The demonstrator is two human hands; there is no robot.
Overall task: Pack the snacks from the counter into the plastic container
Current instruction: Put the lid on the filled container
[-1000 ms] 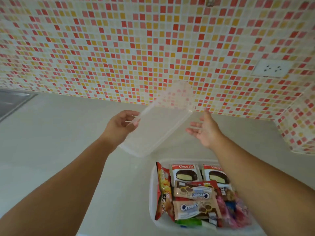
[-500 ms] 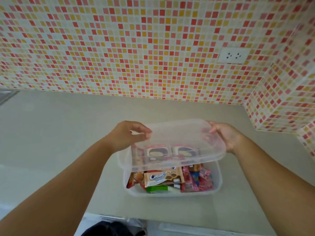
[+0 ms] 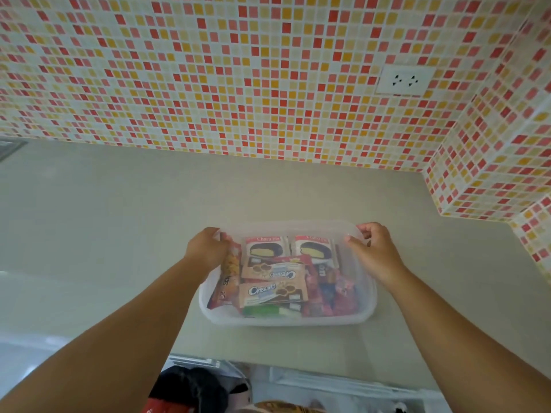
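A clear plastic container [image 3: 286,318] sits on the beige counter [image 3: 119,234], full of snack packets: two Choco Pie packs [image 3: 265,248], two Cream-O packs [image 3: 272,290], a chips bag [image 3: 228,281] and small red and blue wrappers [image 3: 340,293]. The translucent lid [image 3: 298,229] lies flat over the container. My left hand [image 3: 207,248] grips the lid's far left corner. My right hand [image 3: 372,248] grips its far right corner, fingers curled over the rim.
A mosaic-tiled wall [image 3: 238,84] with a white socket [image 3: 404,81] runs behind the counter and turns forward at the right [image 3: 492,174]. The counter's front edge [image 3: 298,362] is near me, with dark items below it [image 3: 190,389]. A sink corner [image 3: 9,147] shows far left.
The lid, first held tilted up above the counter, came down over the container and now rests flat on it. Both hands moved down to its far corners.
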